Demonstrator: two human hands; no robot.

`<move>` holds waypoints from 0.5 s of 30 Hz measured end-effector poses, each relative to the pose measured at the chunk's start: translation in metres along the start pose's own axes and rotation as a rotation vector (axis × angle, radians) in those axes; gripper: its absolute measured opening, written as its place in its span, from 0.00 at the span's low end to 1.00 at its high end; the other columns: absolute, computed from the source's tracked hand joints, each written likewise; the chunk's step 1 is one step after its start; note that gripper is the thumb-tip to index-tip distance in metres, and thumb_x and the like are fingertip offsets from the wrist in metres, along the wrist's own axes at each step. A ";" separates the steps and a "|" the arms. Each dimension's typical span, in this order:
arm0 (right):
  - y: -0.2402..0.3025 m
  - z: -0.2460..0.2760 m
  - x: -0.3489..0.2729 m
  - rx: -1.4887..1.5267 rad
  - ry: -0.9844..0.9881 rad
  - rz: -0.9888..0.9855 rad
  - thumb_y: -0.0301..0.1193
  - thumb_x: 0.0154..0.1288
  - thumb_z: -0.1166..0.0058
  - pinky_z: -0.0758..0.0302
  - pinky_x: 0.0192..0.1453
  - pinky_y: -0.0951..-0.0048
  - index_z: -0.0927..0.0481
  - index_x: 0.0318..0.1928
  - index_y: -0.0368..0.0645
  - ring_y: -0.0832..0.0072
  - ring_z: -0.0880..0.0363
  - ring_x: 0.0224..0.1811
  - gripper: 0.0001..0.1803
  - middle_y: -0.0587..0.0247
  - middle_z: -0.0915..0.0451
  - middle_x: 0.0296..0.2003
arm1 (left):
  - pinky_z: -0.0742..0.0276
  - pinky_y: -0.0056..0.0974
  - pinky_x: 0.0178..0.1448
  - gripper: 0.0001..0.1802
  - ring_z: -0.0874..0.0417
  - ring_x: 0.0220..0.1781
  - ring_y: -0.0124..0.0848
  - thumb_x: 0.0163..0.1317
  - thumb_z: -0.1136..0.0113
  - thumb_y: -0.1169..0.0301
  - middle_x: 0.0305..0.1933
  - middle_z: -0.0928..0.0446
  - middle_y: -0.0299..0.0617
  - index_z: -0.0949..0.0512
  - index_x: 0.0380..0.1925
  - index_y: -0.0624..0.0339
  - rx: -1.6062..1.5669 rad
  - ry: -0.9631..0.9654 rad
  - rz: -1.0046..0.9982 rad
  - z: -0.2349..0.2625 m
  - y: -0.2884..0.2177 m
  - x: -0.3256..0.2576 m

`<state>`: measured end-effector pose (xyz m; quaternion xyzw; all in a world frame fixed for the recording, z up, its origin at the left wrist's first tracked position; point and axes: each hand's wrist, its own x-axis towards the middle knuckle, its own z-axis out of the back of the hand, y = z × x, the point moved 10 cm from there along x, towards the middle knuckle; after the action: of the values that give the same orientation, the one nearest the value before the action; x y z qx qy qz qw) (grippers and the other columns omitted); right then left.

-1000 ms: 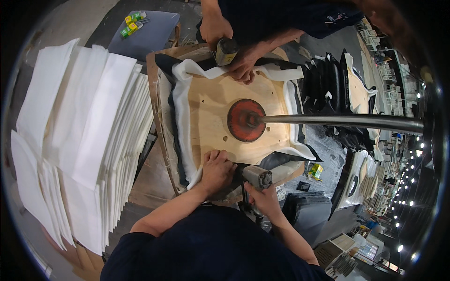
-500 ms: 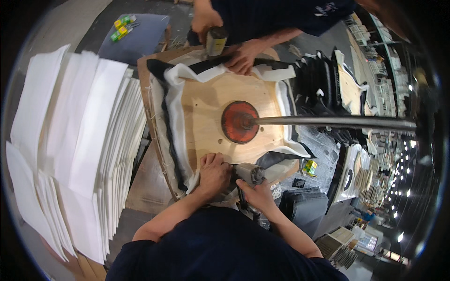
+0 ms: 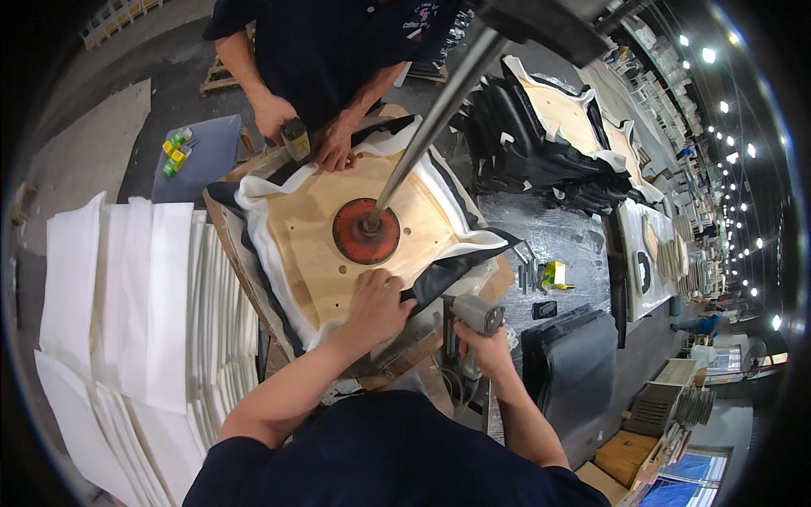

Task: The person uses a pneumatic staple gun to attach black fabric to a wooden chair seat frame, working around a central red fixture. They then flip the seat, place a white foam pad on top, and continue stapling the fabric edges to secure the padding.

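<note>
A plywood seat board (image 3: pixel 338 232) lies face up on the workbench, wrapped at its edges in white foam and black cover material. A red round pad (image 3: pixel 365 231) on a steel rod (image 3: pixel 431 118) presses its middle. My left hand (image 3: pixel 378 306) lies flat on the board's near edge, pinning the black material (image 3: pixel 448 272) down. My right hand (image 3: pixel 480 348) grips a grey staple gun (image 3: pixel 473 317) just right of that edge. Across the board another person's hands (image 3: pixel 317 139) hold a second staple gun (image 3: pixel 295 138) at the far edge.
A thick stack of white foam sheets (image 3: pixel 144 313) fills the left side. Finished black and wood seat pieces (image 3: pixel 549 127) are piled at the right rear. A grey bench (image 3: pixel 557 245) with a small yellow object (image 3: pixel 553 273) lies right, and black panels (image 3: pixel 574 363) lean below it.
The view has swung and moved closer, so the board sits nearer and turned. My left hand stays pressed on the near edge; my right hand has brought the staple gun up beside it.
</note>
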<state>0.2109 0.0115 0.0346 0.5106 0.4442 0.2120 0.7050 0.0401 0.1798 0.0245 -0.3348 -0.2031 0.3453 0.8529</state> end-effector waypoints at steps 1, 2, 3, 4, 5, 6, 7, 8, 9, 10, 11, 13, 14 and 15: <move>0.005 0.004 0.007 -0.042 0.008 0.001 0.24 0.67 0.28 0.24 0.26 0.72 0.13 0.49 0.38 0.78 0.20 0.23 0.12 0.67 0.15 0.34 | 0.33 0.55 0.74 0.24 0.27 0.66 0.53 0.61 0.23 0.56 0.54 0.22 0.51 0.16 0.47 0.65 0.023 0.006 -0.008 -0.016 -0.002 0.014; 0.009 0.007 0.014 -0.084 0.017 -0.001 0.24 0.67 0.28 0.24 0.25 0.72 0.13 0.49 0.38 0.77 0.20 0.23 0.12 0.67 0.15 0.34 | 0.33 0.55 0.74 0.25 0.27 0.66 0.52 0.59 0.22 0.56 0.55 0.23 0.51 0.16 0.46 0.66 0.046 0.013 -0.013 -0.031 -0.004 0.026; 0.012 0.009 0.021 -0.127 0.023 -0.006 0.25 0.68 0.28 0.25 0.25 0.72 0.13 0.49 0.38 0.77 0.20 0.22 0.11 0.66 0.15 0.33 | 0.33 0.55 0.75 0.26 0.27 0.66 0.51 0.58 0.20 0.56 0.56 0.24 0.51 0.16 0.45 0.67 0.067 0.024 -0.018 -0.043 -0.004 0.034; 0.019 0.009 0.026 -0.136 0.036 0.032 0.27 0.69 0.27 0.26 0.24 0.71 0.13 0.48 0.39 0.77 0.20 0.22 0.11 0.66 0.15 0.33 | 0.33 0.54 0.74 0.26 0.28 0.66 0.51 0.57 0.20 0.56 0.56 0.24 0.50 0.15 0.43 0.67 0.074 -0.007 -0.018 -0.047 -0.005 0.039; 0.022 0.007 0.034 -0.137 0.065 0.022 0.28 0.69 0.27 0.26 0.23 0.70 0.13 0.49 0.39 0.76 0.20 0.22 0.12 0.67 0.15 0.32 | 0.33 0.54 0.74 0.26 0.29 0.67 0.50 0.56 0.19 0.55 0.56 0.25 0.50 0.14 0.42 0.67 0.082 -0.042 -0.018 -0.048 -0.005 0.044; 0.021 0.008 0.039 -0.139 0.088 0.003 0.29 0.70 0.26 0.26 0.23 0.70 0.13 0.49 0.39 0.76 0.20 0.22 0.13 0.67 0.16 0.32 | 0.33 0.54 0.74 0.26 0.29 0.67 0.50 0.55 0.18 0.55 0.57 0.25 0.49 0.13 0.41 0.67 0.083 -0.067 -0.016 -0.050 -0.008 0.045; 0.021 0.008 0.046 -0.143 0.113 -0.015 0.30 0.70 0.26 0.27 0.23 0.70 0.13 0.50 0.39 0.76 0.19 0.23 0.13 0.67 0.16 0.32 | 0.35 0.54 0.76 0.25 0.30 0.68 0.50 0.54 0.18 0.55 0.58 0.25 0.49 0.12 0.39 0.67 0.082 -0.059 -0.002 -0.053 -0.008 0.046; 0.020 0.007 0.054 -0.197 0.150 -0.045 0.33 0.71 0.25 0.28 0.21 0.69 0.14 0.51 0.37 0.75 0.19 0.22 0.16 0.66 0.16 0.32 | 0.36 0.55 0.78 0.25 0.30 0.69 0.50 0.54 0.17 0.55 0.58 0.26 0.48 0.12 0.38 0.67 0.082 -0.052 0.013 -0.056 -0.007 0.048; 0.020 0.008 0.061 -0.223 0.158 -0.071 0.33 0.71 0.25 0.28 0.21 0.69 0.15 0.51 0.37 0.75 0.20 0.21 0.16 0.66 0.15 0.32 | 0.38 0.55 0.80 0.24 0.31 0.70 0.50 0.53 0.17 0.55 0.59 0.26 0.48 0.11 0.36 0.67 0.079 -0.047 0.033 -0.059 -0.005 0.049; 0.020 0.007 0.067 -0.251 0.167 -0.095 0.34 0.71 0.25 0.28 0.20 0.69 0.15 0.50 0.36 0.75 0.21 0.20 0.17 0.65 0.15 0.32 | 0.40 0.56 0.83 0.24 0.31 0.71 0.50 0.54 0.18 0.55 0.61 0.26 0.48 0.11 0.36 0.67 0.081 -0.065 0.027 -0.060 -0.006 0.050; 0.020 0.006 0.074 -0.279 0.176 -0.119 0.35 0.71 0.26 0.29 0.20 0.69 0.15 0.50 0.36 0.75 0.21 0.19 0.17 0.64 0.15 0.32 | 0.43 0.57 0.85 0.23 0.32 0.73 0.49 0.55 0.18 0.55 0.62 0.26 0.48 0.10 0.36 0.67 0.084 -0.084 0.022 -0.060 -0.007 0.051; 0.021 0.002 0.084 -0.320 0.200 -0.150 0.36 0.72 0.25 0.29 0.19 0.69 0.15 0.49 0.35 0.75 0.22 0.19 0.18 0.64 0.15 0.32 | 0.48 0.58 0.88 0.22 0.34 0.76 0.48 0.57 0.20 0.56 0.64 0.27 0.47 0.10 0.36 0.66 0.077 -0.085 0.026 -0.063 -0.005 0.051; 0.023 -0.001 0.089 -0.332 0.215 -0.155 0.37 0.71 0.25 0.29 0.19 0.69 0.15 0.49 0.36 0.75 0.22 0.19 0.18 0.64 0.14 0.32 | 0.50 0.59 0.89 0.21 0.35 0.77 0.48 0.58 0.21 0.56 0.65 0.27 0.46 0.09 0.37 0.66 0.069 -0.069 0.034 -0.065 -0.002 0.051; 0.023 -0.002 0.093 -0.342 0.227 -0.162 0.37 0.71 0.25 0.29 0.20 0.69 0.15 0.49 0.36 0.76 0.22 0.19 0.18 0.64 0.14 0.32 | 0.52 0.59 0.90 0.20 0.35 0.78 0.47 0.59 0.22 0.57 0.66 0.27 0.46 0.09 0.38 0.65 0.060 -0.050 0.040 -0.068 -0.001 0.050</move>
<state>0.2602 0.0915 0.0177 0.3194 0.5177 0.2831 0.7415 0.1139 0.1867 -0.0160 -0.3045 -0.2072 0.3763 0.8501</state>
